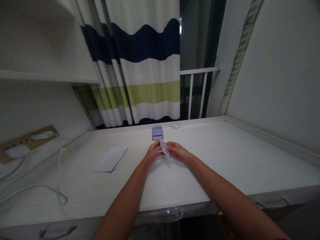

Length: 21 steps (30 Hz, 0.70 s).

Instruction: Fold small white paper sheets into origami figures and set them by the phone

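A small folded piece of white paper (165, 150) is held between both hands, just above the white desk (220, 156). My left hand (153, 152) pinches its left side and my right hand (177, 151) pinches its right side, fingers closed on it. A phone (157, 133) with a lit screen lies flat just beyond the hands.
A stack of white paper sheets (111, 159) lies to the left. A white cable (45, 188) loops at the desk's left end below a wall socket plate (27, 141). A small white object (175, 126) sits at the back edge near the striped curtain (147, 66).
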Available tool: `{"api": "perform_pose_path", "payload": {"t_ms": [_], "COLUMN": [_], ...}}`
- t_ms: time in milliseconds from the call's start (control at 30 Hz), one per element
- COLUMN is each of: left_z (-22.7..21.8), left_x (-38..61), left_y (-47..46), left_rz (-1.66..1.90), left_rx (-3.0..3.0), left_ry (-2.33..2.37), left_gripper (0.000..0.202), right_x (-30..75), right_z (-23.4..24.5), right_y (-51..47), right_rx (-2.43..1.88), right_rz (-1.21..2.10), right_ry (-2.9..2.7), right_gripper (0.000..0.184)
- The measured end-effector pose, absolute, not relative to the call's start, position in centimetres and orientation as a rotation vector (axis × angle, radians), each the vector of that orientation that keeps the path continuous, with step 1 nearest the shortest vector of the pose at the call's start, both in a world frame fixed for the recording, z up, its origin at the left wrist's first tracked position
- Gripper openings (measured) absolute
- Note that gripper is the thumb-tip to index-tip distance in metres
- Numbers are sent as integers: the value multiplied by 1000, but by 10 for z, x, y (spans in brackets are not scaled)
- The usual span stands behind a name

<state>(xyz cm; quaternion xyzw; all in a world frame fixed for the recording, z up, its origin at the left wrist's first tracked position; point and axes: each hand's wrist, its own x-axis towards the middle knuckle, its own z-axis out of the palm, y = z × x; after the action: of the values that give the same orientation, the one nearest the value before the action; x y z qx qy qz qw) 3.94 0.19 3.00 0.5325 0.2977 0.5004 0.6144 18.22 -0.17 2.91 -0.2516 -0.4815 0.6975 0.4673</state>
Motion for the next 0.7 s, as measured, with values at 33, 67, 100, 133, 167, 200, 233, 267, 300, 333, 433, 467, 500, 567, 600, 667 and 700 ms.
{"api": "perform_pose_path", "payload": {"t_ms": [33, 67, 100, 133, 167, 200, 233, 267, 300, 333, 433, 467, 500, 567, 600, 667, 700], "left_z": [30, 30, 30, 30, 30, 30, 30, 30, 30, 30, 30, 30, 30, 30, 30, 30, 29], "left_x": [40, 40, 40, 39, 39, 39, 39, 39, 39, 39, 38, 38, 38, 37, 37, 36, 36], "left_y": [2, 2, 2, 2, 2, 2, 2, 2, 2, 1, 1, 1, 2, 2, 2, 2, 3], "left_rz": [1151, 1147, 1144, 1141, 1140, 1139, 1140, 1141, 1143, 1144, 1152, 1157, 1163, 1168, 1165, 1150, 1141], "left_rx": [1226, 1226, 1226, 1227, 1228, 1229, 1229, 1229, 1229, 1230, 1224, 1218, 1211, 1204, 1206, 1218, 1225], "left_ry": [688, 689, 690, 690, 689, 688, 690, 696, 702, 709, 715, 712, 711, 713, 717, 726, 727], "left_gripper": [25, 25, 26, 26, 26, 26, 26, 26, 26, 26, 27, 27, 28, 29, 29, 29, 28], "right_x": [182, 182, 182, 182, 183, 183, 184, 184, 185, 186, 186, 186, 186, 186, 186, 186, 186], "right_z": [29, 28, 28, 27, 27, 27, 27, 27, 28, 28, 29, 29, 29, 29, 28, 28, 27], "right_y": [-1, -1, -1, -1, 0, 0, 0, 0, 1, 1, 2, 2, 2, 2, 2, 3, 3], "right_rx": [-616, -614, -612, -611, -613, -616, -621, -628, -637, -647, -691, -701, -707, -710, -711, -714, -718], "right_rz": [1714, 1717, 1718, 1717, 1713, 1707, 1703, 1698, 1692, 1685, 1645, 1629, 1614, 1594, 1588, 1582, 1582], "right_ry": [-1180, -1179, -1177, -1174, -1173, -1176, -1183, -1194, -1208, -1221, -1246, -1249, -1252, -1258, -1259, -1261, -1261], "right_gripper": [25, 25, 25, 26, 26, 25, 25, 26, 26, 26, 27, 27, 27, 27, 27, 27, 27]}}
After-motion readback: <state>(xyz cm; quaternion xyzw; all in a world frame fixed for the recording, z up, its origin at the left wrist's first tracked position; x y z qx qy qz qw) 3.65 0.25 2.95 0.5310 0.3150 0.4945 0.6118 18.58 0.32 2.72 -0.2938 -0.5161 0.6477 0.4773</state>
